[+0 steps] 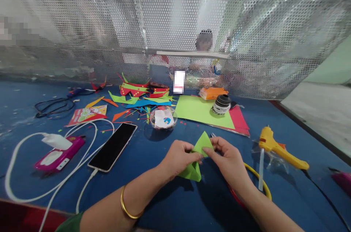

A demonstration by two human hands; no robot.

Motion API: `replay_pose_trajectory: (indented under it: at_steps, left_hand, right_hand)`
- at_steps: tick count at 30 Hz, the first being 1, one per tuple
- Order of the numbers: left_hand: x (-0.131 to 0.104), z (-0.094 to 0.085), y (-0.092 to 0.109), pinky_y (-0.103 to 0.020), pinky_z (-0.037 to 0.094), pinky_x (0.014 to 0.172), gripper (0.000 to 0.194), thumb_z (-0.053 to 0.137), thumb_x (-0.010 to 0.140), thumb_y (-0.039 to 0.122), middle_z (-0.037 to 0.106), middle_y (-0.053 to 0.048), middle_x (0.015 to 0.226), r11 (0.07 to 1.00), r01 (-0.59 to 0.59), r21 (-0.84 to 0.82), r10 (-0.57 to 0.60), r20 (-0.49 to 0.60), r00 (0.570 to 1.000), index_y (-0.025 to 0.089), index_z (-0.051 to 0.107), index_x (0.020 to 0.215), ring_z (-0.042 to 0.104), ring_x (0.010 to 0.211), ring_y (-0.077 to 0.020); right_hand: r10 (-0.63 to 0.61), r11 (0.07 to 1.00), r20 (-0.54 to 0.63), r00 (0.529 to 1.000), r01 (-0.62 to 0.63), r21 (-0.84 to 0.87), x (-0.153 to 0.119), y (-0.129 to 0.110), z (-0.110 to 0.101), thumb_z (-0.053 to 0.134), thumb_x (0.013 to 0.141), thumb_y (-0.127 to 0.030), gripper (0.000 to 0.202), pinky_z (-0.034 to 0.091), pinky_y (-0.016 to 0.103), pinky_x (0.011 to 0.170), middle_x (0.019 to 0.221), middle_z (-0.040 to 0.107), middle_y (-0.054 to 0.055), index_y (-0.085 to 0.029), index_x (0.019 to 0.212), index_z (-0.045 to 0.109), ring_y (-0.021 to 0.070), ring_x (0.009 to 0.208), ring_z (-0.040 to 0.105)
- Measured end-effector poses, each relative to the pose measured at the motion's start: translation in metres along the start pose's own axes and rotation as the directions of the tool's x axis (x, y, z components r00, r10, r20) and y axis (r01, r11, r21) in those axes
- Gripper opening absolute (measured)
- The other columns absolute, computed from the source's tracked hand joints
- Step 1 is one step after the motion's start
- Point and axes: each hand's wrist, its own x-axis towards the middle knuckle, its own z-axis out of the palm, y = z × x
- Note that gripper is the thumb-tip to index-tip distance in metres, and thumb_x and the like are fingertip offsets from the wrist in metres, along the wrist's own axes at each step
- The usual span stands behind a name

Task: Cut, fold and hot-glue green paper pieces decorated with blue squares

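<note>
Both hands meet over the blue table, pinching a folded piece of light green paper (203, 145) between thumbs and fingers. My left hand (178, 155) grips its left side, and a folded flap hangs below that thumb. My right hand (225, 153) holds the right edge near the pointed top. Under my right hand and forearm lies a tool with red and yellow handles (267, 188), mostly hidden; its metal tip shows beside the fingers. Beyond the hands stands a round clear container (163, 118) with a white label.
At right lies a yellow glue gun (282, 149) with its cord. Green and red paper sheets (197, 111) carry a black-and-white spool-like object (221, 104). Paper scraps (134, 91) are piled behind. Left are a phone (113, 148), white cable and purple power strip (60, 153). A perforated metal screen (175, 23) borders the back.
</note>
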Motion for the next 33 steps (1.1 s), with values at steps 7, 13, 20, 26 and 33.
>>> replay_pose_trajectory:
  at_steps: [7,13,20,26,33]
  left_hand:
    - [-0.0004,0.0,-0.0005,-0.025,0.031,0.051,0.022,0.072,0.061,0.034,0.06,-0.001,0.054,0.999,0.024,-0.031,-0.024,-0.009,1.0,0.012,0.076,0.063,0.044,0.05,-0.0102]
    - [0.0034,0.0004,-0.0064,-0.025,0.034,0.053,0.023,0.072,0.062,0.035,0.064,-0.002,0.058,1.0,-0.011,0.008,0.011,-0.009,1.0,0.013,0.076,0.065,0.048,0.054,-0.0121]
    - [0.0053,-0.0016,-0.0088,-0.025,0.037,0.056,0.025,0.069,0.067,0.039,0.065,-0.002,0.059,0.993,-0.086,0.08,0.091,-0.068,0.993,0.014,0.075,0.063,0.051,0.056,-0.0134]
    - [0.0052,-0.0018,-0.0081,-0.025,0.037,0.056,0.023,0.068,0.067,0.036,0.066,-0.002,0.058,0.993,-0.082,0.082,0.088,-0.074,0.993,0.014,0.076,0.063,0.051,0.055,-0.0135]
    - [0.0037,-0.0014,-0.0076,-0.025,0.036,0.054,0.023,0.068,0.066,0.034,0.065,-0.003,0.057,0.996,-0.056,0.064,0.061,-0.07,0.996,0.014,0.076,0.062,0.05,0.054,-0.0131]
  right_hand:
    - [-0.038,0.998,0.003,0.999,0.038,-0.049,-0.0009,0.0011,0.0008,0.074,0.075,-0.042,0.027,0.052,0.033,0.074,0.083,0.074,0.005,-0.02,0.09,0.069,0.0213,0.077,0.067]
    - [-0.055,0.995,-0.029,0.998,0.053,-0.082,-0.0003,0.0008,0.0022,0.072,0.076,-0.042,0.021,0.051,0.031,0.068,0.075,0.071,0.002,-0.022,0.08,0.067,0.019,0.069,0.063]
    - [-0.054,0.996,0.022,0.998,0.055,-0.067,0.0026,0.0062,0.002,0.072,0.076,-0.041,0.025,0.052,0.034,0.077,0.085,0.074,0.004,-0.022,0.091,0.07,0.0227,0.081,0.067]
    - [-0.042,0.986,-0.023,0.999,0.037,-0.16,0.0035,0.0102,-0.0006,0.072,0.073,-0.041,0.021,0.05,0.032,0.067,0.072,0.069,0.001,-0.022,0.08,0.068,0.0197,0.068,0.062]
    - [-0.041,0.994,-0.008,0.999,0.04,-0.099,0.0029,0.0066,-0.0019,0.073,0.074,-0.042,0.025,0.054,0.033,0.073,0.08,0.075,0.003,-0.022,0.089,0.07,0.0217,0.075,0.068]
